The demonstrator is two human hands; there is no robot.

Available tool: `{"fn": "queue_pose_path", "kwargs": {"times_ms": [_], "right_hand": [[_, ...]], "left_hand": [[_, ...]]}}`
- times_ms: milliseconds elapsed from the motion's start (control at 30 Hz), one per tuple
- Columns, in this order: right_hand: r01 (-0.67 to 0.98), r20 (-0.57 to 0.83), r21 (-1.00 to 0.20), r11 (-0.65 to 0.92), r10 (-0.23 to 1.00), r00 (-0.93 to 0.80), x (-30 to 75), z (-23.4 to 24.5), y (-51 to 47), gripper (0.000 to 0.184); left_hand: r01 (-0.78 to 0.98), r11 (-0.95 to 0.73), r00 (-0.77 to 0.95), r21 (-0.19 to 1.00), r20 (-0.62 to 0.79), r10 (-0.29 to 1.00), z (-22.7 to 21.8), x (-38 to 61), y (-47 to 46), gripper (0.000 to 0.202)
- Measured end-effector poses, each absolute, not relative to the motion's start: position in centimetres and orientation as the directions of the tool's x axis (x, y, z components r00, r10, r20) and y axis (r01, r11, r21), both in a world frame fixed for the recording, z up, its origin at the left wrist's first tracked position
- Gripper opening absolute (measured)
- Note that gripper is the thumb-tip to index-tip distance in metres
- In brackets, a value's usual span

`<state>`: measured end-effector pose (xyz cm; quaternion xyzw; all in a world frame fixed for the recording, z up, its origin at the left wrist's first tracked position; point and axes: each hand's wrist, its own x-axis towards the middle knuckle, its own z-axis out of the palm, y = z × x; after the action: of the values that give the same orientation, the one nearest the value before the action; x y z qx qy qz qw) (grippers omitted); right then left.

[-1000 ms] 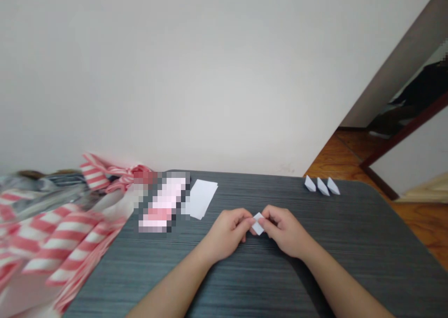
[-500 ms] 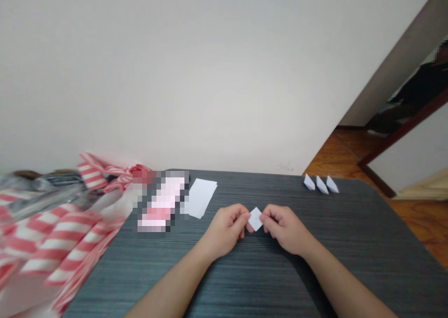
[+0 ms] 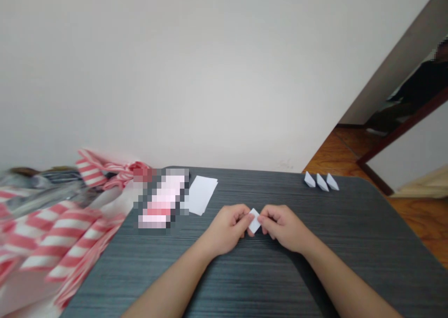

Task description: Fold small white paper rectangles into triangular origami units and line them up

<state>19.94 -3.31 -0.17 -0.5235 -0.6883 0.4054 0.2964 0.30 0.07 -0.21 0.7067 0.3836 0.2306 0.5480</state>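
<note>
A small folded piece of white paper, diamond-shaped, is held between my two hands above the middle of the dark table. My left hand pinches its left corner between thumb and fingers. On the opposite corner, the thumb and forefinger of my right hand are closed. Farther off to the right, three small folded white paper shapes with pointed tips stand in a row. Sheets of white paper lie in a stack left of my hands.
A blurred-out pinkish rectangular object lies left of the paper stack. Red-and-white striped fabric is heaped beyond the table's left edge. A pale wall rises behind the table. At the far right, part of a person in dark clothing shows.
The folded paper has tilted and shifted slightly left, and less of it shows between my fingers. My right hand has come a little closer to my left.
</note>
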Motion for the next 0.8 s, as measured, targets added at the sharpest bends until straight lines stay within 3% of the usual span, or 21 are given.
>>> {"fn": "queue_pose_path", "kwargs": {"times_ms": [800], "right_hand": [[0.477, -0.033, -0.873, 0.103, 0.963, -0.269, 20.14, 0.01, -3.37, 0.028]], "left_hand": [[0.28, -0.053, 0.573, 0.958, -0.123, 0.81, -0.07, -0.21, 0.37, 0.035]]}}
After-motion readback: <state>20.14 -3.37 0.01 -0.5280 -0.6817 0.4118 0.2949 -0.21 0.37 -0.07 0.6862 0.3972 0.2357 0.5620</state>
